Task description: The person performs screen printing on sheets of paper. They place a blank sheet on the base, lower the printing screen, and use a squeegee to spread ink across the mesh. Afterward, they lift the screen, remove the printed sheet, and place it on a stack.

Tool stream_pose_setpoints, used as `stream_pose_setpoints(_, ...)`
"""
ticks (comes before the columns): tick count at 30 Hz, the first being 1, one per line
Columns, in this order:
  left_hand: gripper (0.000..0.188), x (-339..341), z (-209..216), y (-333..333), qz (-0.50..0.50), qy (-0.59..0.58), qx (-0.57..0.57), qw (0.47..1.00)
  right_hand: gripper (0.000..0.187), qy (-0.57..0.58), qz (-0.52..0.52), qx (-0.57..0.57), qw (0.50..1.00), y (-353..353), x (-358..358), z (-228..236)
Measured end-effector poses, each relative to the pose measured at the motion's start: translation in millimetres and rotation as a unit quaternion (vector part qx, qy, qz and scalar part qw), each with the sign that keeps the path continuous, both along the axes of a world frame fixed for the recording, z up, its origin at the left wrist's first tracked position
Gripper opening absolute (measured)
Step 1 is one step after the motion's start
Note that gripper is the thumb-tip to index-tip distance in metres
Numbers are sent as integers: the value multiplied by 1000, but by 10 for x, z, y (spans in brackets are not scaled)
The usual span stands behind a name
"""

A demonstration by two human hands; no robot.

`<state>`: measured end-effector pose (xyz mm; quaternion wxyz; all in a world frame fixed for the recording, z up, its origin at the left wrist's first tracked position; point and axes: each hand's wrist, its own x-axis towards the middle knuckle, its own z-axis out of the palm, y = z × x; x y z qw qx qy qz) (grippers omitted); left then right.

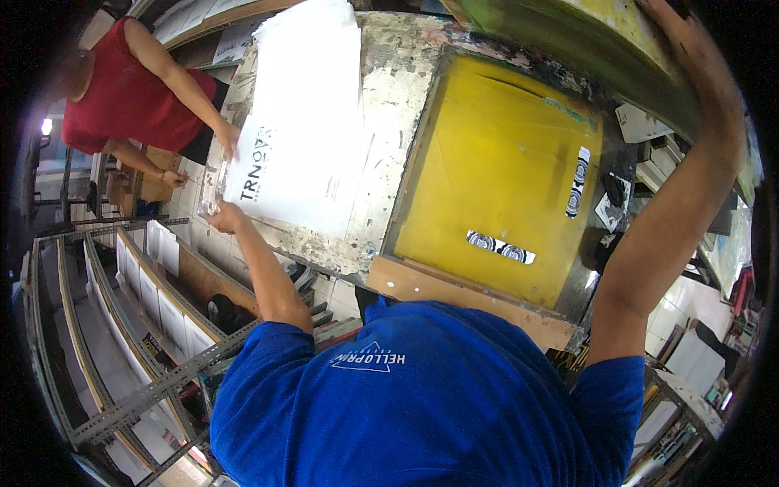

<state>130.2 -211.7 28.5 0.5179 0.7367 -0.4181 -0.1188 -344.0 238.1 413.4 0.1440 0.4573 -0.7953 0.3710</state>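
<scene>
The left arm is stretched forward and to the left, the elbow nearly straight, bare below a blue short sleeve. The left hand (223, 215) is closed in a pinch, fingers curled at the wrist's end. The right arm is raised high, bent at the elbow, forearm angled upward. The right hand (677, 24) is held at the upper rim, its fingers partly cut off from view.

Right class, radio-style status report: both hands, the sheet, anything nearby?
Left hand grips white printed sheet at its corner. Right hand up on raised screen frame. Another person's hand on the sheet's far edge.
</scene>
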Motion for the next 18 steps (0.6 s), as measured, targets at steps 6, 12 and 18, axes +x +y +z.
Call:
stream_pose_setpoints(6, 43, -1448, 76, 625, -412, -151, -204, 875, 38, 75, 30, -7, 997, 9, -115, -109)
stream_pose_setpoints(12, 43, -2449, -258, 1242, -468, -444, -2, 764, 37, 5, 25, 22, 999, -21, 34, 88)
stream_pose_setpoints(18, 20, -2480, -414, 1203, -424, -303, -78, 850, 36, 56, -3, 6, 998, -5, 49, 56)
